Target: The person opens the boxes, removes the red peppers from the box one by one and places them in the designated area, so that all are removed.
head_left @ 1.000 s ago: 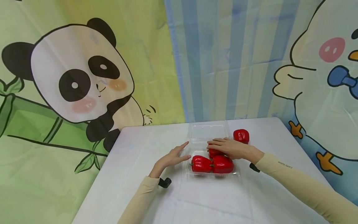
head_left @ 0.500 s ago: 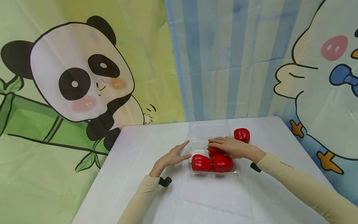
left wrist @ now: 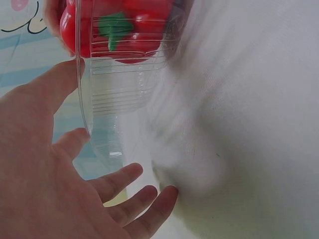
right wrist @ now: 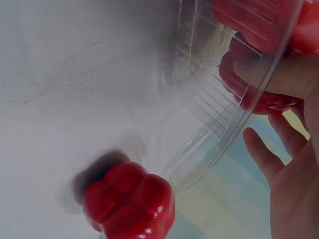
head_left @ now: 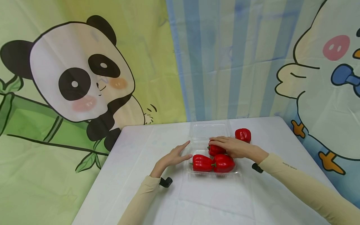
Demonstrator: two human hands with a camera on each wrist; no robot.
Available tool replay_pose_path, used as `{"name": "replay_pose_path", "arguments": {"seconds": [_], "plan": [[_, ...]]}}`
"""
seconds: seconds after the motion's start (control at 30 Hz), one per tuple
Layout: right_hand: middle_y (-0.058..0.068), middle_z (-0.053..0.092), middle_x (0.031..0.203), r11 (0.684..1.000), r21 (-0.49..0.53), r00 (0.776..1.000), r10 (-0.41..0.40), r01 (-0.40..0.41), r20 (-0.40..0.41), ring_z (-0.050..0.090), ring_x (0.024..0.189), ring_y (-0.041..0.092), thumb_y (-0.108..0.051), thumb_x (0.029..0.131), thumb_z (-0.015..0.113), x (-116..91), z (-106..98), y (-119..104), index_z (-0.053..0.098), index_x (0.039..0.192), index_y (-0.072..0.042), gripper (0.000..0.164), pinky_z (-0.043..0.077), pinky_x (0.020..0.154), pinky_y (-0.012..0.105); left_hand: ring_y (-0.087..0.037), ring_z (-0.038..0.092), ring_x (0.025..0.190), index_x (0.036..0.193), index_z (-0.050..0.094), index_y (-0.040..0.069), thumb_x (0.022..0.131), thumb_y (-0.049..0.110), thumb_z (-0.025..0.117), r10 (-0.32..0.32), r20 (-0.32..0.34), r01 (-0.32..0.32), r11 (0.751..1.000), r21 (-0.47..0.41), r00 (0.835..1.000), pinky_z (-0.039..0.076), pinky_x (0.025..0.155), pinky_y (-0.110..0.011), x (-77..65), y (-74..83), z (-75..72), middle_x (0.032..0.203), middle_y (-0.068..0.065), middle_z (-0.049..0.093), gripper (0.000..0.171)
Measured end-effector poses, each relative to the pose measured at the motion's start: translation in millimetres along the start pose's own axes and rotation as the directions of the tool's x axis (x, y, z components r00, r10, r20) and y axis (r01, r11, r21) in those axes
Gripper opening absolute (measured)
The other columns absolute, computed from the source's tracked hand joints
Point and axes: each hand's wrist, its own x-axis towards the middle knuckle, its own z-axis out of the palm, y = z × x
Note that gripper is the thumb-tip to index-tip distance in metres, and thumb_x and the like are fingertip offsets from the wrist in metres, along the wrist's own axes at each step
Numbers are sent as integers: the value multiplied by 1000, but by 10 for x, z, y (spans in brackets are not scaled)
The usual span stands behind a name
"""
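Holding rear red pepper (head_left: 215,150) inside clear container (left wrist: 119,84), twelve o'clock
Curling right grip (head_left: 235,147) round it from three o'clock; spreading left grip (head_left: 172,157) wide, grasping nothing, at nine. Possibly risking a roll into front peppers (head_left: 224,163) by releasing unevenly.

Head view: high, facing forward and down over the table (head_left: 157,140).
Wrist views: close, tipped sideways; both share the tray (left wrist: 119,92), upper left in the left frame, upper right in the right.
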Motion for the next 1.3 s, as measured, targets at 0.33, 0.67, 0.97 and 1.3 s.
{"name": "replay_pose_path", "arguments": {"seconds": [0.33,0.67,0.97,1.3], "plan": [[7,39,159,999,6,999,34,-34,-3,44,142,30,-7,71,88,-19,-12,-2,34,156,-19,102,56,98,45,-36,32,150,162,22,28,96,56,57,-5,5,5,1000,0,1000,31,118,-61,-2,3,-1,163,-13,34,80],[8,41,158,998,45,999,38,-37,-32,46,140,31,-8,74,87,-38,-41,-10,38,154,-17,95,57,96,43,-36,31,150,162,21,28,96,55,58,-7,10,7,1000,4,1000,31,118,-61,-9,19,-8,163,-13,33,80],[8,41,158,996,66,998,55,-52,-43,46,139,31,-10,75,87,-42,-30,15,37,155,-17,95,57,95,43,-37,32,150,162,22,28,96,54,58,-7,10,7,1000,6,1000,31,118,-62,-13,49,-25,162,-13,34,79],[9,42,156,997,57,996,60,-56,-73,46,138,33,-15,76,88,-42,-59,0,37,155,-17,94,58,94,43,-38,32,149,162,21,26,96,55,58,-11,11,11,1000,-3,1000,32,117,-62,-17,38,-22,162,-14,34,80]]}}
